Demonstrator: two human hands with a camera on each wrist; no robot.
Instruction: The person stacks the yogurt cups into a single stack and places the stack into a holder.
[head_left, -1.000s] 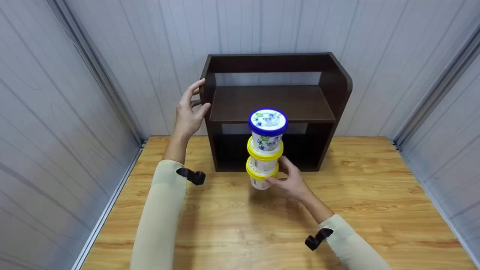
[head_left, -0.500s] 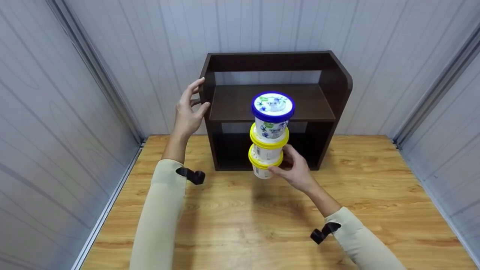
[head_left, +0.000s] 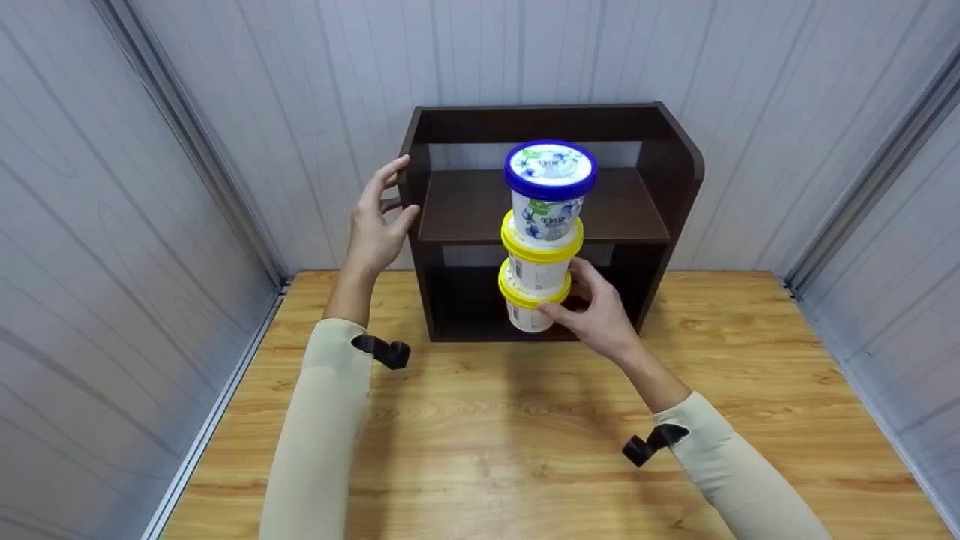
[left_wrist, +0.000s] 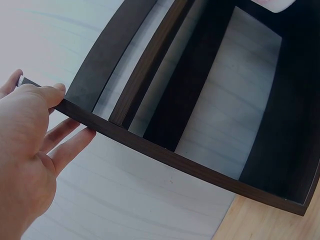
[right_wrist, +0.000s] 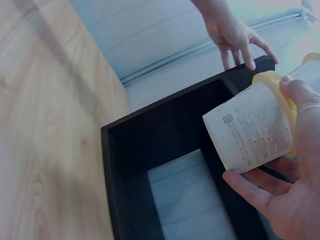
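A stack of three white tubs is held up in front of the dark brown shelf [head_left: 622,202]. On top sits the blue-lidded tub [head_left: 547,214], above two yellow-lidded ones, the middle tub [head_left: 534,271] and the bottom tub [head_left: 525,315]. My right hand [head_left: 600,311] grips the bottom tub, thumb at its lid rim; in the right wrist view the fingers [right_wrist: 247,192] curl along its wall. My left hand [head_left: 379,232] holds the shelf's left side panel, which lies between thumb and fingers in the left wrist view.
The shelf has an upper board [head_left: 465,210] and a dark lower compartment [head_left: 465,300], and stands on a wooden floor [head_left: 450,442]. Pale panelled walls [head_left: 750,150] rise behind and on both sides.
My right hand has raised the stack of tubs and carried it slightly to the right, so the blue lid now overlaps the upper board. My left hand stays on the side panel.
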